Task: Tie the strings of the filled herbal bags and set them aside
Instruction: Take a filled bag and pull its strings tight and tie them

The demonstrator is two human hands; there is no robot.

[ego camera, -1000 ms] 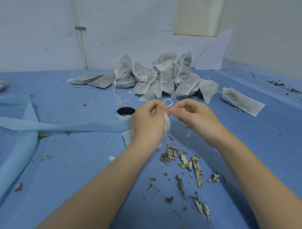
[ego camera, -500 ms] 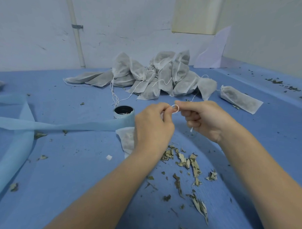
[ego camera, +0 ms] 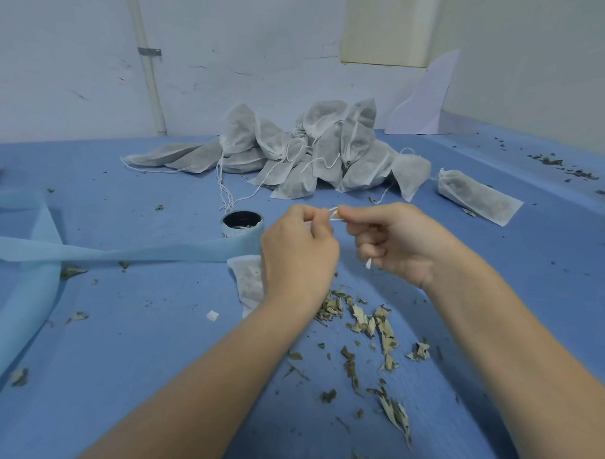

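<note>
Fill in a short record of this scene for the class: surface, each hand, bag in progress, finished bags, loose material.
surface: blue cloth
left hand: pinches the white string
right hand: pinches the same string
bag in progress: partly hidden behind the left hand
finished bags: heaped near the wall
loose material: dried leaves scattered on the cloth

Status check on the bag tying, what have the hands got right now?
Left hand and right hand both pinch the white string. Bag under left hand, knot unfinished. Loose leaves nearby, nothing blocking.
</note>
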